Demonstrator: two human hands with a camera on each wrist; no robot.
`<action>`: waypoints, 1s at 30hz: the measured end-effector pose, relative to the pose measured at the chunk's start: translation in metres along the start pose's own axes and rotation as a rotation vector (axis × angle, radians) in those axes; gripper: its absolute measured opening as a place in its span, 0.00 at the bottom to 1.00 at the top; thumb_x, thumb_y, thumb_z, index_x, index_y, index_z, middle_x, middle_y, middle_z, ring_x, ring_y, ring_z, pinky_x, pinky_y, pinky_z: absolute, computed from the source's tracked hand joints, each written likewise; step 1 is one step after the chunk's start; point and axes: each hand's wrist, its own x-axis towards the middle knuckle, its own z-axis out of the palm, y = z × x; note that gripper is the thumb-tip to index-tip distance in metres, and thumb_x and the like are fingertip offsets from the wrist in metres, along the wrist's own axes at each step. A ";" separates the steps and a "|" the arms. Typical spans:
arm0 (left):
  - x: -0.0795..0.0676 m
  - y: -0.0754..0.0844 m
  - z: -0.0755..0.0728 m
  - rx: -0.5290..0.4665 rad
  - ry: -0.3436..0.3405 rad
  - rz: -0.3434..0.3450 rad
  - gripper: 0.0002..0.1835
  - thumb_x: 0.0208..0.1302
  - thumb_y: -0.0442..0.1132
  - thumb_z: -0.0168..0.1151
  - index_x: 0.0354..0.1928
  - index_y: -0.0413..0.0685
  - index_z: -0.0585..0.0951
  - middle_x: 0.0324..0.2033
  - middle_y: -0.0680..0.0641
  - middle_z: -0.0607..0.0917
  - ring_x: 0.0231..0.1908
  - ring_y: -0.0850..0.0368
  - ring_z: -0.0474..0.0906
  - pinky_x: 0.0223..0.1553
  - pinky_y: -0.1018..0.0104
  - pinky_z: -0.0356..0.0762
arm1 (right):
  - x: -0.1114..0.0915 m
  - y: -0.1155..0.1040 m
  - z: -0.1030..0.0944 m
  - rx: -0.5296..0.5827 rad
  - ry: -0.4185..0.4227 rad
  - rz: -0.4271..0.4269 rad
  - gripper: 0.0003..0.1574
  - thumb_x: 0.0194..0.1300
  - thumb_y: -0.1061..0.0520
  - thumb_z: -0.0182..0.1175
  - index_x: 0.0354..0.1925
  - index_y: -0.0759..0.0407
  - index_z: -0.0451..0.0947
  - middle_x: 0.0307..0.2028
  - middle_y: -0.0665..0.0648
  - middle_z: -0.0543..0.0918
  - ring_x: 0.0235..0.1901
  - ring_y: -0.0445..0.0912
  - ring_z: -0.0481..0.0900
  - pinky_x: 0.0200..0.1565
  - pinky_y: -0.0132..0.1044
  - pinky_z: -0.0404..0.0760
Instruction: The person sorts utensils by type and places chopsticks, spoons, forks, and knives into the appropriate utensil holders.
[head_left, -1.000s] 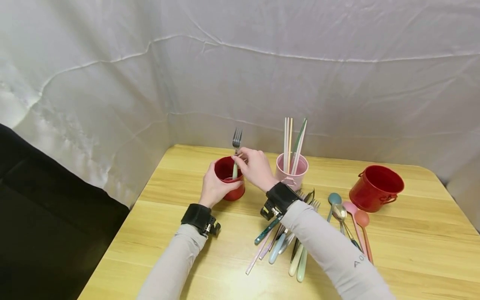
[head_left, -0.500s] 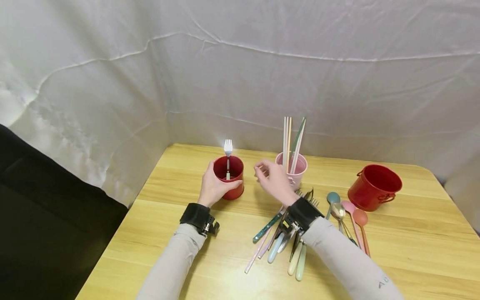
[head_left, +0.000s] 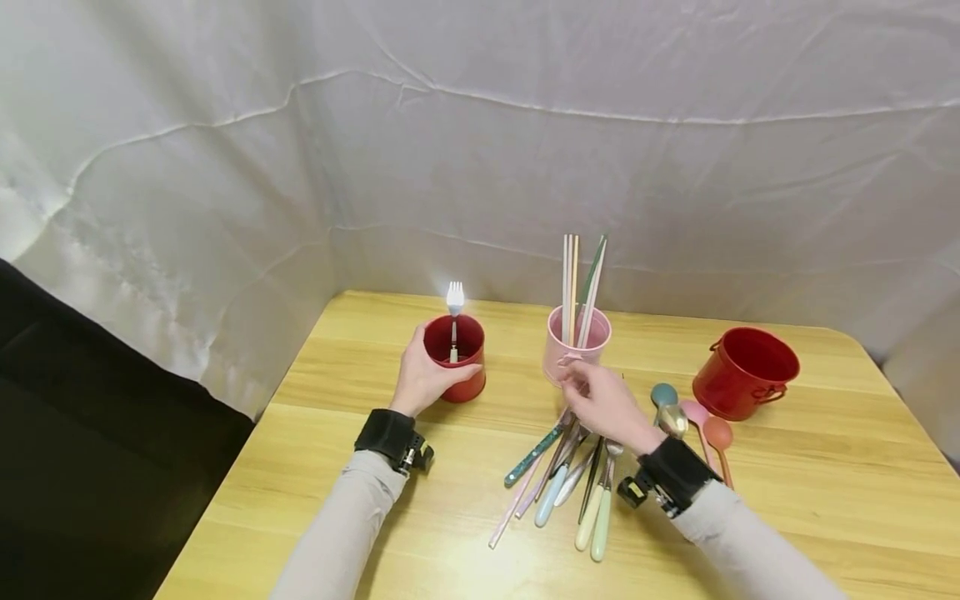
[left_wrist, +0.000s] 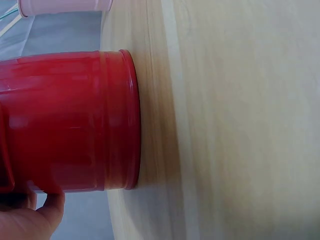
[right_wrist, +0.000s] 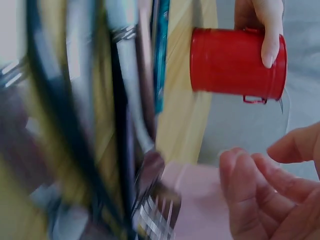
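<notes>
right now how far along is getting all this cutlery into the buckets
Looks done: chopsticks stand in the pink bucket, and one fork sits tines-up in a red bucket. In hand: the left hand grips that red bucket; the right hand, holding nothing visible, is by the cutlery pile. Probably left: that pile and the spoons, both on the table.
</notes>
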 end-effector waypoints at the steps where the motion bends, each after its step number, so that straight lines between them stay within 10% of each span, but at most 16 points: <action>1: 0.000 0.000 0.000 0.001 -0.001 -0.003 0.47 0.44 0.46 0.84 0.66 0.51 0.68 0.60 0.48 0.79 0.61 0.50 0.75 0.65 0.49 0.75 | -0.003 0.003 -0.003 -0.016 -0.007 -0.005 0.14 0.66 0.63 0.56 0.47 0.64 0.83 0.34 0.56 0.88 0.31 0.40 0.81 0.36 0.34 0.80; 12: 0.000 -0.001 -0.004 0.012 -0.040 -0.008 0.47 0.45 0.45 0.83 0.68 0.52 0.68 0.61 0.48 0.78 0.63 0.49 0.75 0.65 0.49 0.76 | -0.050 0.033 -0.025 -0.115 -0.130 0.005 0.06 0.66 0.61 0.62 0.40 0.60 0.83 0.24 0.48 0.80 0.21 0.35 0.71 0.24 0.28 0.71; 30: 0.001 -0.004 -0.005 0.005 -0.060 -0.006 0.47 0.46 0.44 0.83 0.67 0.53 0.67 0.61 0.49 0.78 0.62 0.50 0.74 0.65 0.50 0.76 | -0.085 0.039 -0.020 0.032 -0.374 0.033 0.08 0.69 0.57 0.62 0.46 0.56 0.78 0.24 0.45 0.77 0.21 0.33 0.69 0.22 0.28 0.68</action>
